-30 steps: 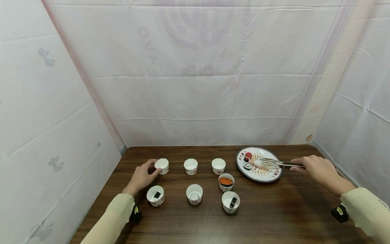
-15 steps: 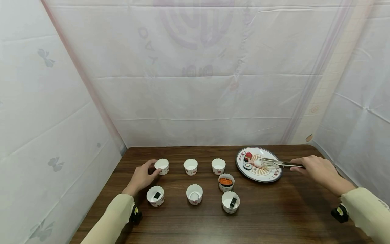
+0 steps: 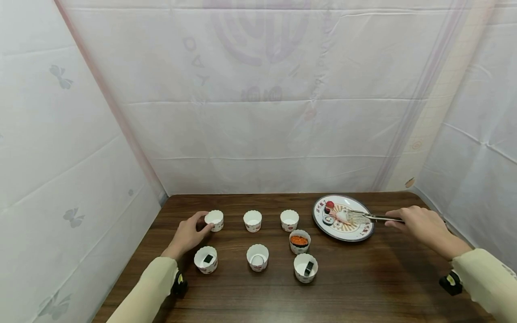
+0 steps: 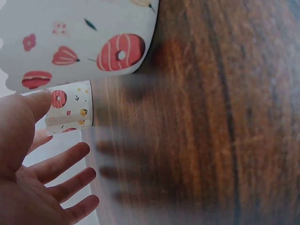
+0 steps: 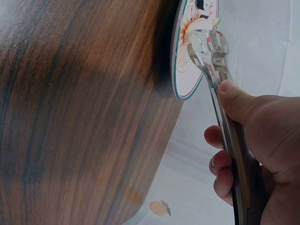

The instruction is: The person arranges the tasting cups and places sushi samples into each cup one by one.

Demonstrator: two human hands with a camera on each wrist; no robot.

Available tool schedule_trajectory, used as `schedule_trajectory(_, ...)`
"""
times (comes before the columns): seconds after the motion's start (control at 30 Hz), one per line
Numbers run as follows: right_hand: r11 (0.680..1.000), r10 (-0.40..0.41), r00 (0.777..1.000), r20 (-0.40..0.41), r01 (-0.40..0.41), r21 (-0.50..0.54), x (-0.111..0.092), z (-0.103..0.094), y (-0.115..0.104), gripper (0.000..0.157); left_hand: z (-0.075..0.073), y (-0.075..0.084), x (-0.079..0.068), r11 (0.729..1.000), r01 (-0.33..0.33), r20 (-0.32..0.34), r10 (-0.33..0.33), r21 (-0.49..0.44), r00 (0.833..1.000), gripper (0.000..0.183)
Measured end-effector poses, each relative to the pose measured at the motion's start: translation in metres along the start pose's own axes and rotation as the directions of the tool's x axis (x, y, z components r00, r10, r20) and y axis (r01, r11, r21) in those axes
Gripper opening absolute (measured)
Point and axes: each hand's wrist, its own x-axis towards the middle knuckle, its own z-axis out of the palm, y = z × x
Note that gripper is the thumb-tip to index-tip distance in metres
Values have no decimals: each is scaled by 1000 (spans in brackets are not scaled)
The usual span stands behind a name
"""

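My left hand (image 3: 187, 233) pinches a white paper baking cup (image 3: 215, 220) at the back left between thumb and forefinger; its other fingers are spread in the left wrist view. Metal food tongs (image 5: 222, 89) lie in the grip of my right hand (image 3: 422, 225), thumb along the upper arm. Their ends reach over a round patterned plate (image 3: 355, 235), around or beside a whitish piece (image 3: 342, 216); whether they touch it is unclear. Also on the plate are a red-topped sushi piece (image 3: 329, 206) and a black-rimmed sushi roll (image 3: 328, 220).
More paper cups stand on the wooden table (image 3: 258, 300): two at the back (image 3: 253, 221), one with an orange-topped sushi (image 3: 299, 241), two with black-banded pieces (image 3: 305, 268), one with a whitish round piece (image 3: 257, 259). Cloth walls (image 3: 258, 134) enclose the table.
Both hands stay in place, the left at its cup and the right over the plate. The tongs' ends appear slightly closer together than before.
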Motion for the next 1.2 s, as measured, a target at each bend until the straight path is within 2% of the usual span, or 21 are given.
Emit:
schedule_trajectory(0.67, 1000, 31, 999, 15, -31, -2, -1, -4, 0, 34, 1, -4, 1, 1000, 0, 4, 0, -11, 1000, 48)
schedule_trajectory(1.2, 1000, 15, 1000, 24, -15, -6, 3, -25, -3, 37, 1, -3, 0, 1000, -11, 1, 11, -20, 1000, 48)
